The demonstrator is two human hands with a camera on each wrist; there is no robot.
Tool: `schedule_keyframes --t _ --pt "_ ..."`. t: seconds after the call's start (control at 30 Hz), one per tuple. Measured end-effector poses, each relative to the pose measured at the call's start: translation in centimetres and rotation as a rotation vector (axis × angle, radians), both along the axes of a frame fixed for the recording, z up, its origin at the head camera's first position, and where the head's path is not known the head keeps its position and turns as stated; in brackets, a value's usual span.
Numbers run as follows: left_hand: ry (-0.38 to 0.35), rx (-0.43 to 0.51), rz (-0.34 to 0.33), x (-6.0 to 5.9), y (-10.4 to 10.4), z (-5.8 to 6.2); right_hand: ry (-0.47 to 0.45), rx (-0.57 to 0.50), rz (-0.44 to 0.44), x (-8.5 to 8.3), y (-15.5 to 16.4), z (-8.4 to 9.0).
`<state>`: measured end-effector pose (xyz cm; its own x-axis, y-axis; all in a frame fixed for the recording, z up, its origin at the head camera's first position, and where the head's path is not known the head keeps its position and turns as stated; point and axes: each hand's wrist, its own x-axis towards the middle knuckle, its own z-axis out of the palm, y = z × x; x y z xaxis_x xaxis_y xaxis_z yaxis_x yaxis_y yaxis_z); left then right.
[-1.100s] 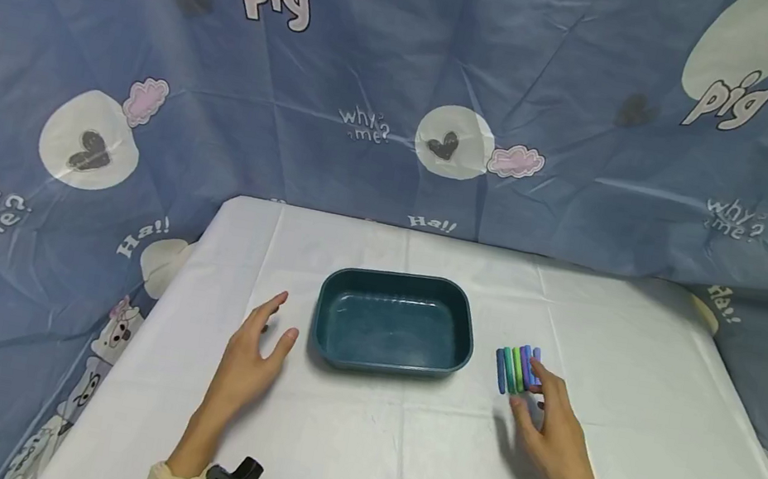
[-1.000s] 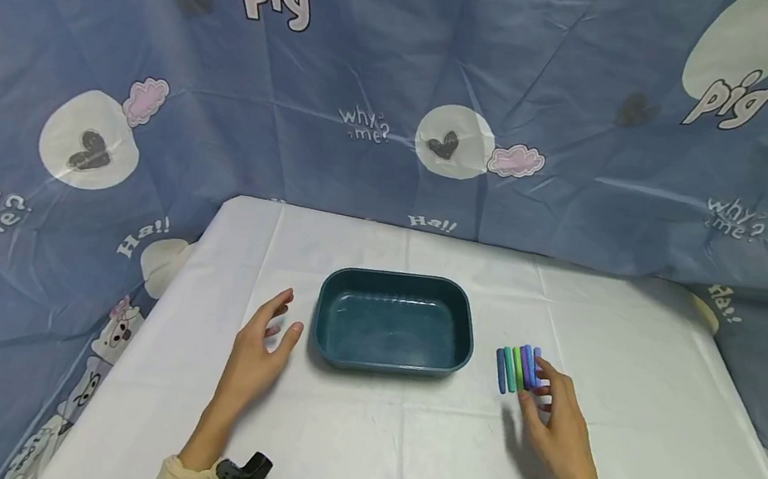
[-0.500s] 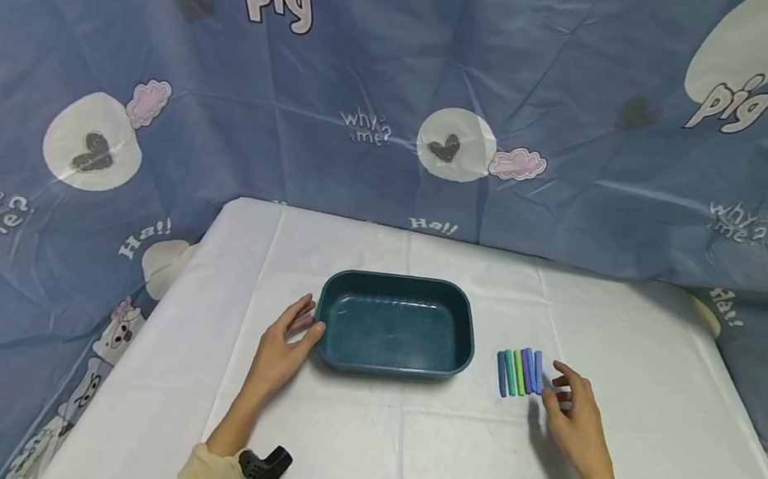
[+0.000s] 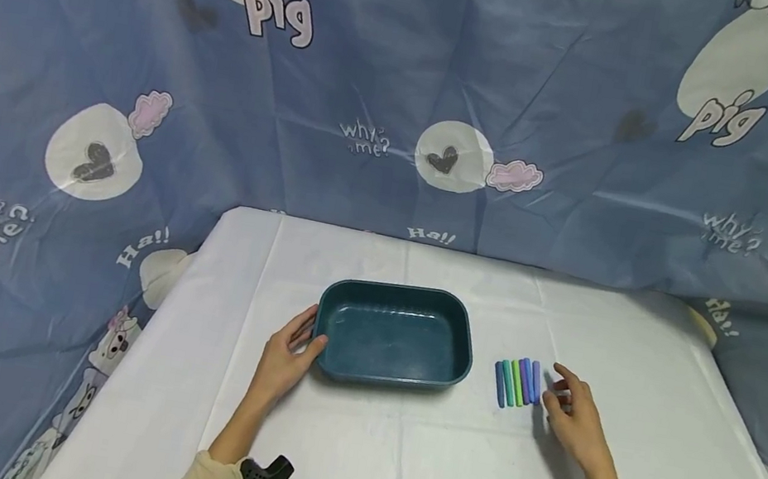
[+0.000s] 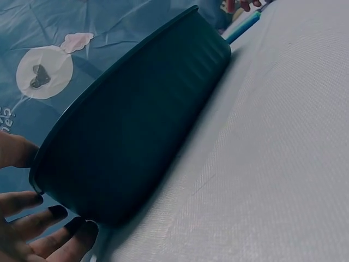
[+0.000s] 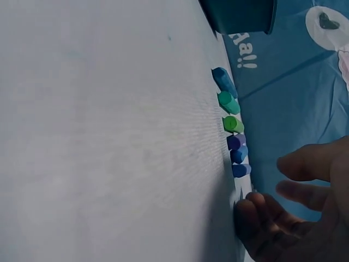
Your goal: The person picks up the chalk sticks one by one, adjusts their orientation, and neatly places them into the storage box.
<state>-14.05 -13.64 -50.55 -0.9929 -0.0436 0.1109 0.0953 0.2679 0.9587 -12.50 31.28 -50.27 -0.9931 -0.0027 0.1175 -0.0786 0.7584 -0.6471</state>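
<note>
teal tray (image 4: 400, 299) touched by left hand (image 4: 285, 358), crayons (image 4: 518, 381) beside right hand (image 4: 570, 416)

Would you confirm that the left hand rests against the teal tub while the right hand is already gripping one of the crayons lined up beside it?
Not quite. The left hand does rest against the teal tub, but the right hand grips nothing: its fingers are relaxed just right of the crayons, which all lie in their row on the table. The head and right wrist views show this.
</note>
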Motion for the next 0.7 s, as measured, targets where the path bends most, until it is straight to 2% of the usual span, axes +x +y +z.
schedule_keyframes --t 0.2,0.47,0.7 --pt "0.002 -0.001 0.012 0.3 0.0 -0.4 -0.046 0.023 0.032 -0.5 -0.1 -0.2" --pt "0.002 0.024 0.009 1.6 0.4 2.1 -0.040 0.044 0.051 -1.2 -0.3 -0.8" --pt "0.022 0.029 -0.002 1.3 0.5 2.3 -0.092 0.083 0.060 -2.1 -0.4 -0.2"
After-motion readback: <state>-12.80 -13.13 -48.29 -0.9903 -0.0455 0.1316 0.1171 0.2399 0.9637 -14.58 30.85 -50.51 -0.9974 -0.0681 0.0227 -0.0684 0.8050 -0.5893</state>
